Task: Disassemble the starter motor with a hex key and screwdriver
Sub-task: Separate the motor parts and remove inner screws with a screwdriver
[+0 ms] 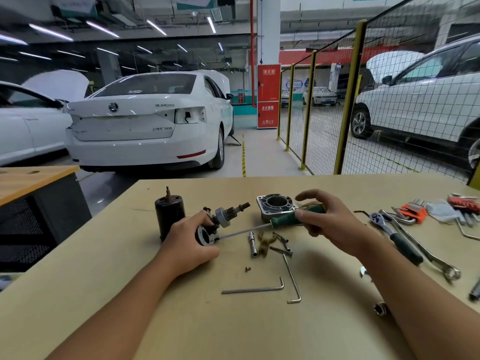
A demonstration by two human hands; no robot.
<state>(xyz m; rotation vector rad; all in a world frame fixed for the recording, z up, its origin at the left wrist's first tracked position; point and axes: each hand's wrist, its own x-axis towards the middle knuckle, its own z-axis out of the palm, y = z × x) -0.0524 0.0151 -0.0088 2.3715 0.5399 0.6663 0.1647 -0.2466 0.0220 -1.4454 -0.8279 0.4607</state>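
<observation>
My left hand [188,239] grips the starter's drive assembly [220,219], a metal gear-and-shaft piece lying on the wooden table [181,320]. My right hand [326,219] holds the green-handled screwdriver [288,219]; its shaft slants down left and the tip touches the round end of the assembly near my left fingers. The black motor body [168,216] stands upright just left of my left hand. An aluminium housing [275,207] sits behind the screwdriver handle. Two hex keys [272,288] lie in front of me.
Loose bolts, a socket and a plastic fork lever [266,244] lie in the middle. A small screw [248,269] lies alone. A ratchet [394,235], wrenches and hex key sets [413,211] crowd the right side. A nut [380,307] sits near my right forearm.
</observation>
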